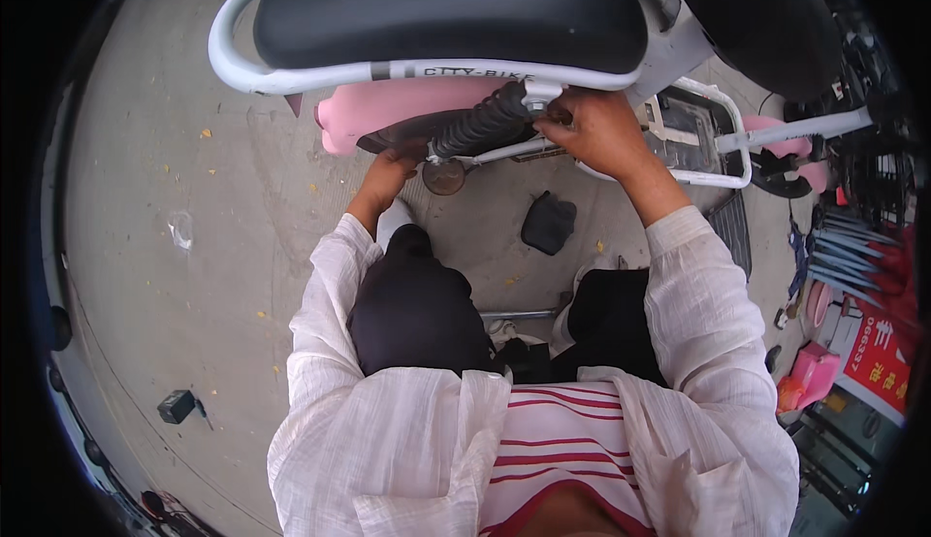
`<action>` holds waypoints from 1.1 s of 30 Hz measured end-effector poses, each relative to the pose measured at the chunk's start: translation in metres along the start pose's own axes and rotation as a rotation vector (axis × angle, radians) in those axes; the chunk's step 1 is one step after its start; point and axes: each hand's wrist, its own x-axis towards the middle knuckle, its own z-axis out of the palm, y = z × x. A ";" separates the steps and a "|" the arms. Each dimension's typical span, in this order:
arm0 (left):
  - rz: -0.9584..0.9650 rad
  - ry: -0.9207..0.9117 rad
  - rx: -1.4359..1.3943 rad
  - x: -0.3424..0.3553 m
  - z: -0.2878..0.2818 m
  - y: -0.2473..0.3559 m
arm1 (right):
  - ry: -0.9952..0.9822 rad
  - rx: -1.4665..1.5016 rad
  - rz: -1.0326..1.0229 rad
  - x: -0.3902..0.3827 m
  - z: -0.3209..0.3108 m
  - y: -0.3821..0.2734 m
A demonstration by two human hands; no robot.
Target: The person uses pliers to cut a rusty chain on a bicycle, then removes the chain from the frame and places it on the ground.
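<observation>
Under the seat [446, 8], the black spring [482, 121] slants from lower left to upper right. Right hand [599, 132] is closed at its upper end; left hand [393, 166] is curled under the lower end, grip hidden.

Concrete floor [194, 275], grey, stained, dotted with small yellow flecks. Crumpled clear wrapper [180, 229] lies on it far left. Small black box [176, 406] with a short lead sits lower left. Dark cloth pouch [549, 223] lies on the floor between the knees. Second black seat [761, 13] at top right. Right edge is cluttered: stack of blue-grey flat bars [849, 256], pink plastic box [815, 370], red sign [878, 362] just beside it, black ribbed footboard [732, 231] nearer in.
</observation>
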 end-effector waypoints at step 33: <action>0.444 0.285 0.216 0.025 -0.005 -0.076 | -0.287 0.254 0.398 0.003 0.044 0.022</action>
